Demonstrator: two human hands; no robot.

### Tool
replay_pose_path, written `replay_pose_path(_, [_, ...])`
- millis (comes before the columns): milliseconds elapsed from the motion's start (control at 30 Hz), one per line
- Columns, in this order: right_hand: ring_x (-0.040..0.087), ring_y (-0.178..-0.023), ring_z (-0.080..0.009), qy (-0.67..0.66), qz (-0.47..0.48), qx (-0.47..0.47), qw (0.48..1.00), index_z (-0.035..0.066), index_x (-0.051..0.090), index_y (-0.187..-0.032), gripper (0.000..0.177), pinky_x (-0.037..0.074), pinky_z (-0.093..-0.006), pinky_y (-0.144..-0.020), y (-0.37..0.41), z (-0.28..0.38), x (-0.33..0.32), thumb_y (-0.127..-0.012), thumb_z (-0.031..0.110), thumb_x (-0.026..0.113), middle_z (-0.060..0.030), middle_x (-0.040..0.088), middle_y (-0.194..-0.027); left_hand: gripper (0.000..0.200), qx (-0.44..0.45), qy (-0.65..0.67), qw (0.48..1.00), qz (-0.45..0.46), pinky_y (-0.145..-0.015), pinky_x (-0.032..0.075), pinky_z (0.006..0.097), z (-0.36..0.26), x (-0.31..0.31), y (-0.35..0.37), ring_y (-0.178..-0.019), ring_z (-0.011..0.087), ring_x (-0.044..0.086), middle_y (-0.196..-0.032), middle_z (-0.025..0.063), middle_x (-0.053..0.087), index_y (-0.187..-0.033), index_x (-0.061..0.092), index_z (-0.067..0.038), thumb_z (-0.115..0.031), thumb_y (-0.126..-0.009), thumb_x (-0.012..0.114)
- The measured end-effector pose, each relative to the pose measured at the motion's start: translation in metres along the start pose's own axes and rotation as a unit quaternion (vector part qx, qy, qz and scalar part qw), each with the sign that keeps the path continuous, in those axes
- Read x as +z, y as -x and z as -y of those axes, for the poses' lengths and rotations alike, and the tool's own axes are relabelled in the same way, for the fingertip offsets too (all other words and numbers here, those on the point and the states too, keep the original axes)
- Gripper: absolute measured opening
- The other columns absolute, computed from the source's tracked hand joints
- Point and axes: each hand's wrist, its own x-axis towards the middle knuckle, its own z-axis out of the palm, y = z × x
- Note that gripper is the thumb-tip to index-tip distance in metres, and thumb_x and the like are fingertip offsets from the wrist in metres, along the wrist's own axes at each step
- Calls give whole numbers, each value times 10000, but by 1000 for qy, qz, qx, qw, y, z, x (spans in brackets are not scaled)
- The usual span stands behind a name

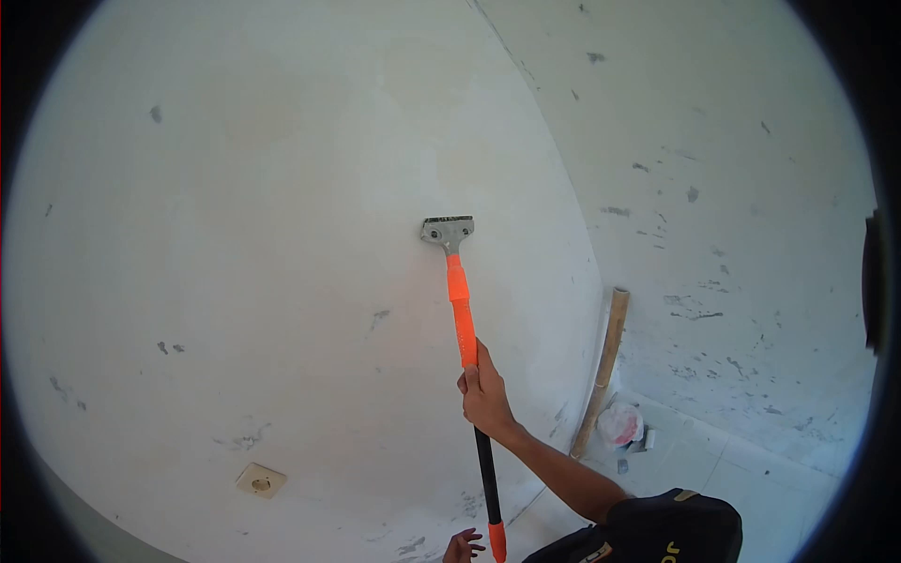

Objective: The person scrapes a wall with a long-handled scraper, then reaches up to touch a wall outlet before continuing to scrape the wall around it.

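Note:
A long-handled scraper (465,324) with a grey metal head, orange grips and a black shaft stands nearly upright in front of the white wall (235,235). Its head appears to rest against the wall. My right hand (486,394) is wrapped round the handle at the lower end of the upper orange grip. At the bottom edge, my left hand (463,546) is beside the lower orange grip, with its fingers apart and slightly bent; part of it is cut off by the frame.
Grey scuffs mark both walls, which meet at a corner on the right. A bamboo pole (603,371) leans there, beside a whitish plastic bag or tub (620,425) on the tiled floor (694,460). A wall socket (261,480) sits low on the left.

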Motion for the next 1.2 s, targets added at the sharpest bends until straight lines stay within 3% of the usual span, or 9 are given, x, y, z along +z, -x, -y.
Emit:
replay_pose_path(200, [324, -416, -63, -56, -11, 57, 997, 114, 240, -1445, 431, 366, -222, -383, -53, 37, -7, -1020, 184, 230, -13, 412, -710, 400, 9, 24, 1000, -14, -622, 453, 272, -14, 1, 3, -740, 131, 624, -982, 72, 664, -1147, 606, -30, -355, -1007, 419])
replay_pose_path(300, [326, -411, -63, -24, 6, 44, 999, 112, 245, -1438, 424, 367, -223, -382, -15, 17, 5, -1018, 170, 228, -17, 413, -710, 377, 16, 58, 998, -23, -621, 454, 260, -9, 5, -1, -735, 129, 622, -976, 74, 663, -1163, 595, -32, -325, -1014, 410])
replay_pose_path(367, [330, -410, -64, -25, 13, -3, 1000, 114, 247, -1434, 421, 373, -225, -382, -8, 11, 3, -1016, 162, 223, -20, 416, -714, 381, 38, 55, 998, -6, -620, 457, 256, -10, 7, -10, -730, 129, 618, -976, 74, 661, -1175, 587, -33, -330, -1014, 410])
replay_pose_path(467, [333, -399, -61, -49, 30, 101, 993, 110, 256, -1420, 408, 379, -231, -377, -31, 47, -11, -1020, 184, 221, -22, 418, -719, 408, 51, 28, 998, -5, -624, 461, 261, -27, 7, -9, -733, 130, 613, -980, 72, 659, -1168, 591, -30, -361, -1012, 409])
replay_pose_path(700, [335, -391, -64, -43, 22, 53, 997, 98, 273, -1399, 392, 379, -236, -373, -5, 31, 6, -1024, 202, 219, -18, 409, -712, 476, 53, 38, 998, -3, -643, 470, 276, -6, -1, -11, -742, 130, 609, -977, 63, 653, -1188, 580, -30, -432, -998, 412])
replay_pose_path(867, [335, -405, -61, -84, 9, 94, 992, 96, 311, -1346, 348, 372, -240, -373, -53, 58, -4, -1022, 187, 220, -21, 408, -708, 466, 52, 36, 998, -14, -637, 476, 283, -7, -9, -7, -761, 146, 631, -994, 80, 657, -1192, 579, -32, -422, -998, 415])
replay_pose_path(967, [331, -400, -60, -88, 7, 98, 991, 95, 313, -1341, 344, 371, -243, -370, -31, 57, 7, -1021, 181, 218, -22, 410, -708, 475, 96, 66, 993, -22, -628, 485, 285, 12, -12, -12, -752, 149, 640, -990, 96, 661, -1195, 578, -29, -430, -993, 422])
replay_pose_path(1033, [335, -392, -61, -81, 27, 108, 990, 98, 303, -1346, 346, 377, -252, -366, -18, 53, 3, -1019, 174, 220, -25, 414, -709, 491, 33, 84, 995, -36, -622, 491, 279, -7, -11, -12, -734, 153, 643, -977, 101, 664, -1198, 576, -22, -442, -986, 434])
replay_pose_path(1200, [326, -378, -62, -83, 27, 111, 990, 102, 288, -1359, 357, 379, -258, -365, -39, 56, 4, -1015, 167, 217, -26, 420, -707, 500, 63, 78, 994, -53, -584, 478, 262, -21, -14, -14, -720, 129, 625, -962, 86, 667, -1171, 582, -20, -457, -985, 425])
